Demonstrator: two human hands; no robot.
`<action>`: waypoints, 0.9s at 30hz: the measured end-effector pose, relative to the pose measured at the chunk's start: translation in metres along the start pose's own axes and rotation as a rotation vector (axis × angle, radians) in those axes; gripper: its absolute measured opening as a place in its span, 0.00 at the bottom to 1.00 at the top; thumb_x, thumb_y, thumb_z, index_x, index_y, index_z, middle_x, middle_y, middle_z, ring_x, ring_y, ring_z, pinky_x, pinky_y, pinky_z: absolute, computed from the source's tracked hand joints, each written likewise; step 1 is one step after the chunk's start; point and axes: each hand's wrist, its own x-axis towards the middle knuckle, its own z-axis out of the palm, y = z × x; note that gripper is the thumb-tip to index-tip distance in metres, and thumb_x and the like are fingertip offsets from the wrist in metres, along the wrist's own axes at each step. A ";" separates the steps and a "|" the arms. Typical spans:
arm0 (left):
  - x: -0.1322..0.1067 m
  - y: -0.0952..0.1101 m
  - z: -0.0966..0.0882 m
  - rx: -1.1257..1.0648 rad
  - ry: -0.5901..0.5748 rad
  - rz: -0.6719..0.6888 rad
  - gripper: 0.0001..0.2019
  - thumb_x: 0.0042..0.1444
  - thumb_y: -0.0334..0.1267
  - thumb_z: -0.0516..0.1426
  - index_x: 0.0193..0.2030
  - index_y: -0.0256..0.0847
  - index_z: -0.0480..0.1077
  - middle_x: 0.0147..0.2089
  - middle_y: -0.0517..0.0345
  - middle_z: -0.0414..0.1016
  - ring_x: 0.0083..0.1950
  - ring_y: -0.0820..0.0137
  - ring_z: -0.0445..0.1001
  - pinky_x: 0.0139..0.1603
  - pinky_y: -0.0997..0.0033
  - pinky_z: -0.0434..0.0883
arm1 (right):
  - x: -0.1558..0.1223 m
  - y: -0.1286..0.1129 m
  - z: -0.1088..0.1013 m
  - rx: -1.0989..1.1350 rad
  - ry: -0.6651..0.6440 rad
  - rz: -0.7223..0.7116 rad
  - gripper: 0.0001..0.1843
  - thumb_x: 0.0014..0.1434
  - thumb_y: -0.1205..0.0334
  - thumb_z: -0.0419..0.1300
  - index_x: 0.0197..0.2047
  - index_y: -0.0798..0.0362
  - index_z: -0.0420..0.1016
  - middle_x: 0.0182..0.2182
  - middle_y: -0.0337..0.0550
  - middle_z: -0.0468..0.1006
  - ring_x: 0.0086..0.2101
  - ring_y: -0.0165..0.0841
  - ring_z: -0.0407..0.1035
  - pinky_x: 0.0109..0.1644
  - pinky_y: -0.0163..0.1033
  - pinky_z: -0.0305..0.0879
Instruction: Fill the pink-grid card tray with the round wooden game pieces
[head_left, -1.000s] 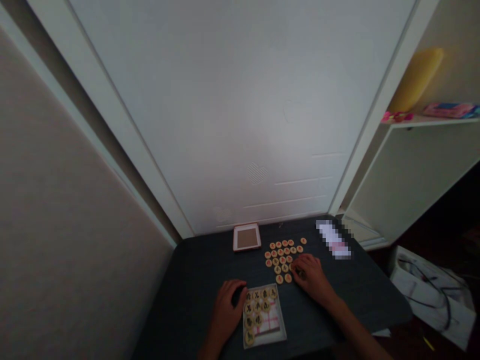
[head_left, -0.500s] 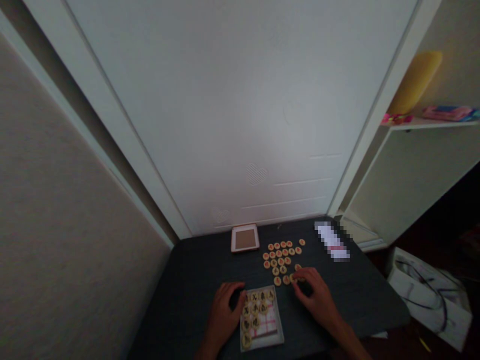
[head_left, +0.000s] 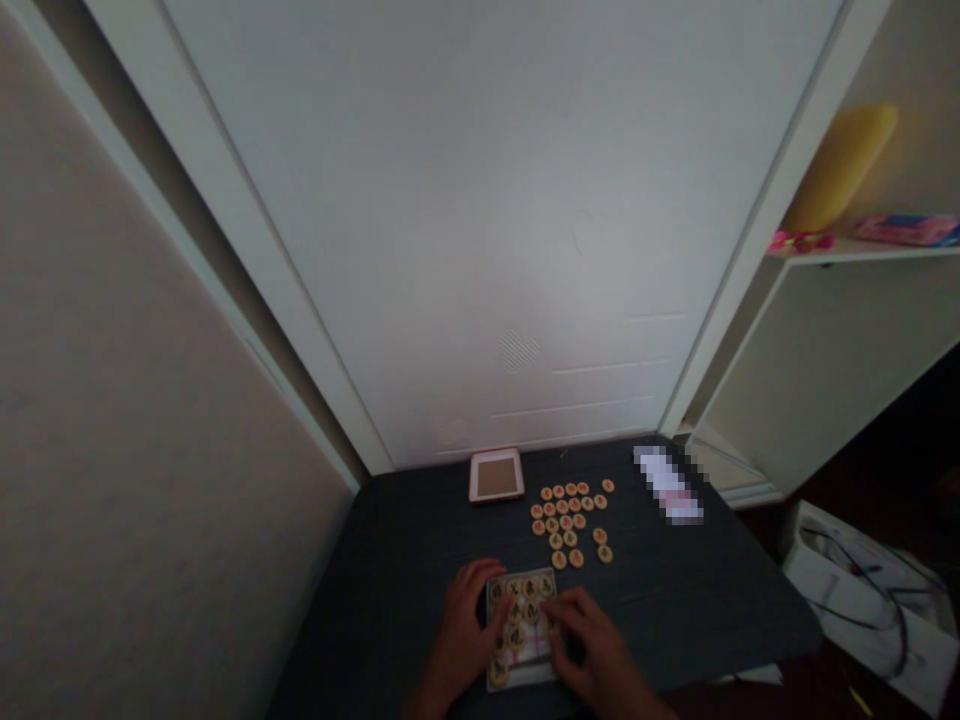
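Observation:
A shallow white-rimmed box (head_left: 534,678) lies near the table's front edge. Rows of round Chinese chess pieces (head_left: 531,611) with dark characters fill its far and left parts; red-lined white paper shows in the rest. My left hand (head_left: 466,625) rests at the box's left side, fingers curved and apart, its thumb over the left column of pieces. At the right edge of the box, my right hand (head_left: 596,645) pinches a chess piece, mostly hidden by the fingertips. Beyond the box, loose chess pieces (head_left: 562,507), mostly red-marked, lie in uneven rows on the table.
The dark table (head_left: 375,560) meets a white panel (head_left: 465,250) at the back. A box lid (head_left: 496,475) with a brown centre lies near the panel. A pixelated white item (head_left: 670,487) is at the back right. A white bin with cables (head_left: 862,590) stands right of the table.
My right hand has moved from the loose pieces toward me and left to the box, carrying one chess piece. My left thumb has shifted over the pieces in the box.

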 end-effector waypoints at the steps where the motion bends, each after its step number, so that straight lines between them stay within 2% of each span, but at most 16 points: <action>1: -0.002 0.000 0.001 0.003 -0.003 -0.010 0.13 0.62 0.45 0.59 0.52 0.48 0.75 0.56 0.50 0.77 0.58 0.56 0.75 0.60 0.50 0.72 | 0.001 -0.003 0.000 -0.023 -0.033 0.007 0.25 0.58 0.74 0.56 0.56 0.44 0.74 0.44 0.44 0.76 0.44 0.35 0.75 0.50 0.37 0.73; 6: -0.007 -0.003 0.008 0.000 0.049 -0.082 0.14 0.62 0.44 0.58 0.53 0.46 0.74 0.56 0.49 0.75 0.59 0.57 0.74 0.61 0.49 0.72 | 0.005 -0.011 -0.007 -0.235 -0.173 0.041 0.25 0.57 0.74 0.57 0.55 0.43 0.75 0.43 0.43 0.73 0.40 0.34 0.75 0.46 0.36 0.73; 12: -0.011 -0.004 0.014 -0.014 0.038 -0.113 0.16 0.62 0.45 0.58 0.54 0.46 0.73 0.56 0.48 0.76 0.58 0.56 0.75 0.61 0.48 0.71 | 0.006 -0.011 -0.007 -0.428 -0.248 0.058 0.27 0.54 0.74 0.60 0.54 0.41 0.75 0.43 0.43 0.71 0.39 0.36 0.74 0.44 0.37 0.72; 20: -0.015 -0.004 0.014 -0.014 0.052 -0.095 0.14 0.60 0.43 0.60 0.52 0.46 0.74 0.53 0.50 0.77 0.56 0.56 0.75 0.59 0.48 0.72 | 0.006 -0.014 -0.001 -0.466 -0.217 0.057 0.27 0.55 0.73 0.61 0.57 0.41 0.74 0.43 0.44 0.71 0.38 0.38 0.74 0.43 0.40 0.72; 27: -0.016 -0.002 0.010 -0.071 0.036 -0.117 0.15 0.63 0.44 0.57 0.54 0.45 0.72 0.55 0.48 0.76 0.58 0.57 0.74 0.62 0.49 0.71 | 0.001 -0.008 -0.010 -0.301 -0.131 0.070 0.27 0.62 0.73 0.53 0.62 0.46 0.67 0.46 0.48 0.71 0.40 0.37 0.75 0.47 0.40 0.73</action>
